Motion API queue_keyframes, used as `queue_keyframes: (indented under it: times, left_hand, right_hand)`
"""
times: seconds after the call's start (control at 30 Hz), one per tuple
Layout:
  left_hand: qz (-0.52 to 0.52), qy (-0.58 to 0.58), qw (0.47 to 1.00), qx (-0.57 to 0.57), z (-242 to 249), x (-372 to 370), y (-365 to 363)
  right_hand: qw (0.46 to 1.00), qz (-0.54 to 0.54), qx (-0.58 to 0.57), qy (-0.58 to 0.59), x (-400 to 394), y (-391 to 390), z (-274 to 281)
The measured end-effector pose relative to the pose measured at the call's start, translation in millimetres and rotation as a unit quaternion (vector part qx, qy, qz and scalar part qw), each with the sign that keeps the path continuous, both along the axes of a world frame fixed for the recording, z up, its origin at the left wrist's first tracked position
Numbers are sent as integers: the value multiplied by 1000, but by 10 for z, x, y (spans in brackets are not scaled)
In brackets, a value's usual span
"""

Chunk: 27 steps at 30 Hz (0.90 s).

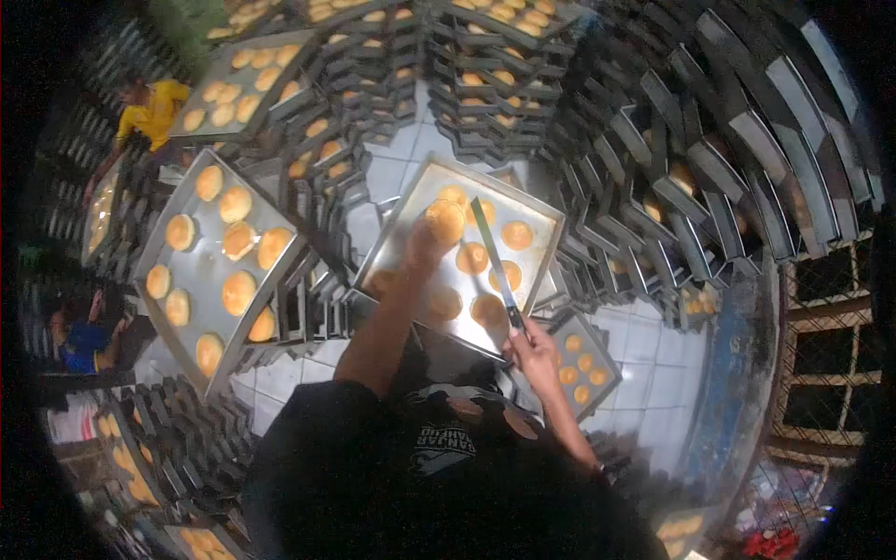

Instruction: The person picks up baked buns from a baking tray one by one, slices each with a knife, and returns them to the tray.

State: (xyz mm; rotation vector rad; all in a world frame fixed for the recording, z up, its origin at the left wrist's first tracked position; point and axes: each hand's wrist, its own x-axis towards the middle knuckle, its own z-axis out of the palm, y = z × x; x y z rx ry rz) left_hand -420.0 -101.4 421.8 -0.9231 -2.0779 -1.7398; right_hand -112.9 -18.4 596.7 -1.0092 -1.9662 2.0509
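Observation:
My left hand (430,241) is closed on a round golden bun (445,222), held above the left part of a metal tray (546,217) in front of me. My right hand (531,347) grips the black handle of a long knife (493,252) at the tray's near right edge. The blade points up and away across the tray, above the buns. Several more round buns (517,235) lie on this tray, some partly hidden by my left arm and the knife.
Another tray (197,308) of buns is at the left. Tall stacks of trays (695,159) rise at the right and back. A smaller tray (600,359) of buns sits low at the right. A person in yellow (154,114) and one in blue (84,350) are at the far left.

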Motion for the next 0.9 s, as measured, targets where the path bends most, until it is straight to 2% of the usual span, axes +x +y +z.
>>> queue_keyframes:
  times: [0.03, 0.07, 0.1, 0.13, 0.17, 0.2, 0.23, 0.3, 0.33, 0.47, 0.63, 0.77, 0.83, 0.9]
  left_hand:
    - [10, 44, 968, -246, 713, 62, -111]
    - [21, 54, 967, -248, 850, 99, -117]
    - [-47, -150, 987, -46, 952, 135, -102]
    - [-115, -337, 920, 163, 1038, 167, -76]
    - [-178, -492, 772, 360, 1119, 197, -45]
    - [-230, -602, 555, 526, 1201, 236, -23]
    - [-228, -593, 562, 530, 1382, 294, -7]
    - [-148, -591, 598, 521, 1664, 385, 17]
    - [-144, -576, 614, 520, 1727, 418, 2]
    - [-117, -576, 624, 515, 2000, 558, 22]
    - [-154, -548, 641, 515, 2044, 685, 47]
    - [-190, -555, 622, 519, 1856, 576, 50]
    - [-158, -569, 633, 500, 2017, 645, 66]
    - [-169, -574, 645, 476, 1991, 666, 108]
  right_hand:
    - [998, -16, 22, 52, -78, -29, 33]
    - [998, -2, 16, 66, -148, -45, 227]
    - [997, 7, 13, 77, -191, -74, 326]
    - [994, 16, 49, 96, -223, -109, 398]
    - [989, 23, 86, 115, -227, -136, 430]
    - [987, 51, 118, 97, -203, -114, 378]
    - [986, 60, 117, 105, -178, -113, 364]
    - [971, 90, 186, 118, -121, -113, 329]
    - [964, 99, 217, 120, -92, -107, 301]
    - [940, 94, 292, 151, 63, -117, 249]
    - [945, 82, 285, 136, 211, -206, 524]
    - [939, 62, 299, 157, 181, -210, 337]
    - [934, 58, 323, 144, 165, -219, 296]
    - [939, 52, 310, 139, 68, -208, 393]
